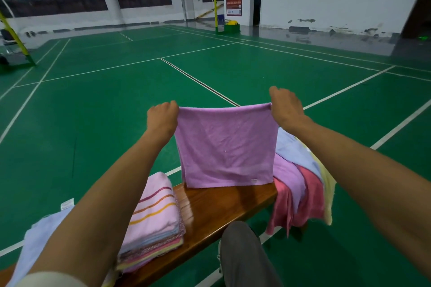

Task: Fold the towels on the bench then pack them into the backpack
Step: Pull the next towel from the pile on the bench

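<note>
A wide green court floor [105, 105] lies all around, and on it stands a long wooden bench [217, 212] where the person works. On the bench, to the person's left, sits a neat stack of folded towels [154, 221], pink with coloured stripes on top, so I judge that a good part of the folding is already done. At the right end of the bench a loose heap of unfolded towels [300, 184] hangs over the edge, in pink, lilac, pale blue and yellow, and these are still to fold. I see no backpack in this view, so the packing step seems not yet begun. Between the stack and the heap, the person holds up a purple towel [225, 147] that looks already doubled, its lower edge just reaching the bench top. The left hand [163, 116] pinches the top left corner with curled fingers pressed together. The right hand [285, 109] pinches the top right corner in the same way, and the top edge is stretched straight between them.
</note>
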